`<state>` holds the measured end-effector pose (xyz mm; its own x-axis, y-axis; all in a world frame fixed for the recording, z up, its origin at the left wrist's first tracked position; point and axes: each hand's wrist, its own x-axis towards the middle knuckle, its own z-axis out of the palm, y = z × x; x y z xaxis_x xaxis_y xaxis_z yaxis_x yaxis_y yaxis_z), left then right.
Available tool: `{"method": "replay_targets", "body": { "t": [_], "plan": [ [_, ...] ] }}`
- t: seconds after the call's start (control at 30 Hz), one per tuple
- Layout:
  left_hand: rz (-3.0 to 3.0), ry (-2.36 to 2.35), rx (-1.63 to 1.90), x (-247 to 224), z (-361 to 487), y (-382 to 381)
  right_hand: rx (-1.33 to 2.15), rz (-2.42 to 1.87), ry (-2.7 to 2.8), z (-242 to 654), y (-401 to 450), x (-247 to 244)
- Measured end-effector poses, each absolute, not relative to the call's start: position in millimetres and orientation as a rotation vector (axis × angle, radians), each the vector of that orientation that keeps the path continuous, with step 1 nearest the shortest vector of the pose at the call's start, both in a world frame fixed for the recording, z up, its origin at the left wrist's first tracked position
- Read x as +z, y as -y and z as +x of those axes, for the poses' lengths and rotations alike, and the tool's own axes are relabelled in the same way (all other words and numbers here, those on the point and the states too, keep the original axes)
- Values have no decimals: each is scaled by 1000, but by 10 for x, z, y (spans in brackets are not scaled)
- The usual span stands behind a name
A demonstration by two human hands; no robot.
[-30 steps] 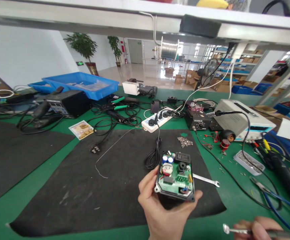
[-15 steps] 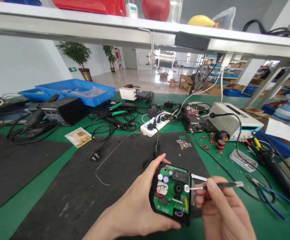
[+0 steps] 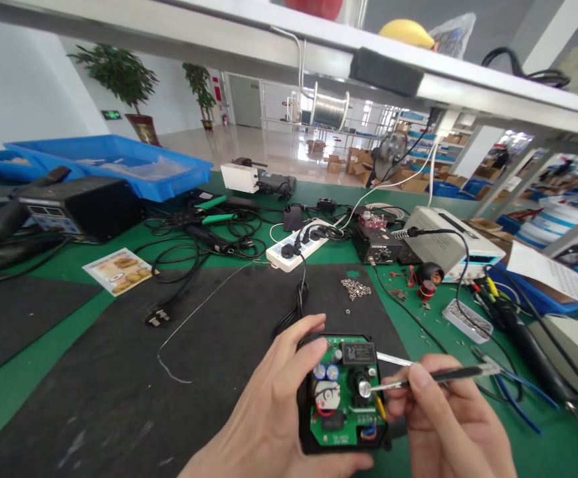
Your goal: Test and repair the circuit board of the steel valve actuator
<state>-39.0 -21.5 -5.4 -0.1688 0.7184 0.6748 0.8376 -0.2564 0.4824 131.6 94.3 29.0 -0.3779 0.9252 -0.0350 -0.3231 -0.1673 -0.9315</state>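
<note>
My left hand (image 3: 274,405) grips the black housing (image 3: 305,425) of a green circuit board (image 3: 341,431) from the left, thumb below and fingers at the top edge. On the board are blue-topped capacitors, a black block and a black round part. Thin metal tweezers (image 3: 461,373) are pinched in my right hand (image 3: 453,418). At their tip a small round silver piece (image 3: 365,388) sits over the black round part; whether it touches is unclear. A silver bar-like tool (image 3: 393,359) runs from the right fingers to the housing's right edge, its other end hidden.
Several nuts (image 3: 356,289) lie on the black mat (image 3: 209,345). To the right are a tray of small metal parts (image 3: 468,322), blue-handled pliers (image 3: 523,405) and a soldering station (image 3: 379,245). Behind stands a power strip (image 3: 296,247) with cables. A shelf (image 3: 209,33) spans overhead.
The tweezers' tip with the silver piece has moved left, from the board's right side to over the black round part. My left fingers have bent over the housing's top edge. The view has shifted.
</note>
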Motion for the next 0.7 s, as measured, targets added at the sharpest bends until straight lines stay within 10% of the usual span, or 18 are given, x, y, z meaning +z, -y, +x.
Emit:
{"method": "replay_targets", "body": {
  "t": [0.7],
  "plan": [
    [-1647,2053,-1789,2,-272,148,1758,-829,1447,1429,-1136,325]
  ]
}}
